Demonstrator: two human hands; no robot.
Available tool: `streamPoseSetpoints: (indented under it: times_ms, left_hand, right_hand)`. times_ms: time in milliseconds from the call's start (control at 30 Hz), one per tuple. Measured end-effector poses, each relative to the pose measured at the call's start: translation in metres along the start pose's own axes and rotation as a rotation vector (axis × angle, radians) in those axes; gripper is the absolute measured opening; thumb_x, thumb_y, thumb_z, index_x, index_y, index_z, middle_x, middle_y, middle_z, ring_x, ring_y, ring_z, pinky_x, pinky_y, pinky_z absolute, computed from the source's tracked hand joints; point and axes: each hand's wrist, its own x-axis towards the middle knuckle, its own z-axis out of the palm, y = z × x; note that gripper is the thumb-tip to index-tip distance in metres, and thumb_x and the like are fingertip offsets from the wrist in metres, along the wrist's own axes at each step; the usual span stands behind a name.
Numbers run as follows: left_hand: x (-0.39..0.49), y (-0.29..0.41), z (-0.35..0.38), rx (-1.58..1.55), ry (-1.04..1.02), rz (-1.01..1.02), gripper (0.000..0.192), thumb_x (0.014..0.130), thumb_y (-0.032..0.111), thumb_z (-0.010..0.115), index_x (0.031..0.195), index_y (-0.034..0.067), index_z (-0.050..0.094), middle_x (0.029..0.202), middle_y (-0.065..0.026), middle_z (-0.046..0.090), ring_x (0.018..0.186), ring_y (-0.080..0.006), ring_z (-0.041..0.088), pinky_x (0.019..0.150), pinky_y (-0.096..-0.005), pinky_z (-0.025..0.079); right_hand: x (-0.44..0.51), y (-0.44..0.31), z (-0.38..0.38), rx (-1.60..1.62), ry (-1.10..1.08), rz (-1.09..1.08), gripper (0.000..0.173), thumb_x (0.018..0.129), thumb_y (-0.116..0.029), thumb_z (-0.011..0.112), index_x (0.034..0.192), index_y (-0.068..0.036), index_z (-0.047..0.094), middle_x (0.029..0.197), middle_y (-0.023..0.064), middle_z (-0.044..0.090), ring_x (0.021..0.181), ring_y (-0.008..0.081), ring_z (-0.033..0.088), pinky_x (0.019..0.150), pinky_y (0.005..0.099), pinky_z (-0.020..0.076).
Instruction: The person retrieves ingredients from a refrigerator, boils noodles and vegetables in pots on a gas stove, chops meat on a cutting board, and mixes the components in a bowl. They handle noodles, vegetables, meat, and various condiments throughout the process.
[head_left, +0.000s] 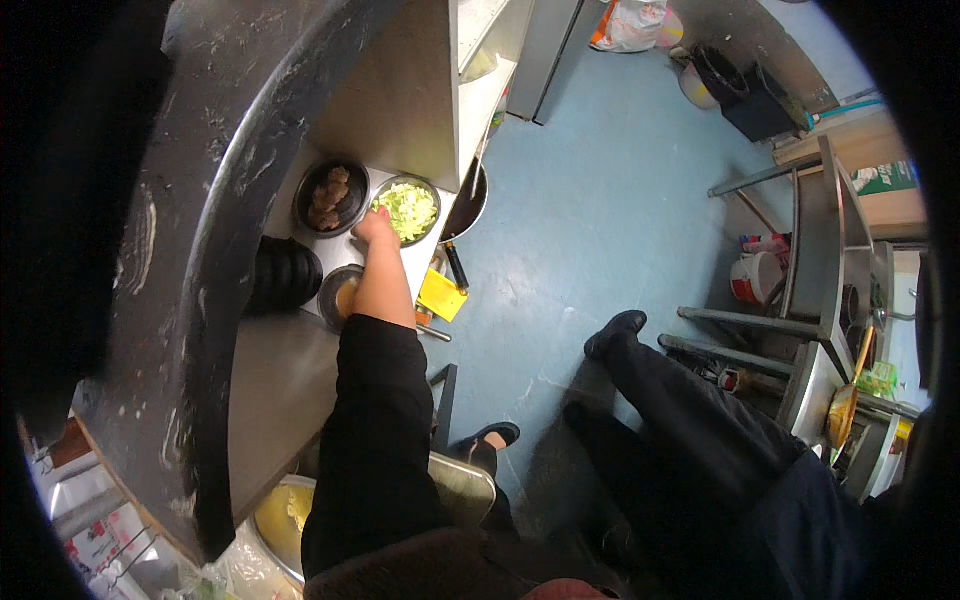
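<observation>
My left hand reaches out between two dark round bowls on a pale metal shelf. Its thumb side lies at the rim of the bowl of shredded green cabbage; whether the fingers grip that rim is not plain. Left of the hand, a bowl holds several browned pieces of meat. A third bowl with something tan inside is partly covered by my forearm. Beside it is a stack of black bowls. My right hand is out of view.
A dark worn ledge curves along the left. Below the shelf are a black-handled pan and a yellow item. Another person's dark-clad legs stand on the blue floor. Metal racks line the right.
</observation>
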Motion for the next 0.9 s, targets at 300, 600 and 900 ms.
streamPoseSetpoints:
  times_ms: [300, 600, 900]
  left_hand:
    - [-0.163, -0.059, -0.026, 0.203, -0.184, 0.049, 0.017, 0.090, 0.009, 0.064, 0.101, -0.004, 0.062, 0.086, -0.0149, 0.067, 0.064, -0.0210, 0.063, 0.060, -0.0325, 0.054]
    - [-0.418, -0.030, -0.262, 0.668, -1.090, 0.063, 0.043, 0.099, 0.042, 0.052, 0.080, 0.003, 0.056, 0.069, -0.0037, 0.053, 0.059, -0.0158, 0.050, 0.056, -0.0320, 0.044]
    - [-0.559, -0.088, -0.514, 1.542, -2.308, 0.669, 0.064, 0.076, 0.004, 0.073, 0.131, 0.002, 0.039, 0.126, -0.0229, 0.041, 0.097, -0.0312, 0.057, 0.081, -0.0377, 0.052]
  right_hand:
    - [-0.065, 0.163, -0.106, -0.211, 0.159, 0.195, 0.033, 0.097, -0.023, 0.042, 0.114, -0.003, 0.062, 0.109, 0.0157, 0.067, 0.101, 0.0346, 0.064, 0.084, 0.0434, 0.0496]
    - [-0.342, 0.456, -0.060, -0.018, 0.805, 1.075, 0.026, 0.093, -0.020, 0.051, 0.107, -0.002, 0.062, 0.099, 0.0202, 0.067, 0.091, 0.0374, 0.065, 0.078, 0.0444, 0.0499]
    - [-0.390, 0.531, 0.050, 0.616, 1.000, 0.885, 0.018, 0.096, -0.017, 0.057, 0.106, -0.003, 0.052, 0.067, 0.0100, 0.061, 0.048, 0.0202, 0.058, 0.043, 0.0342, 0.0467]
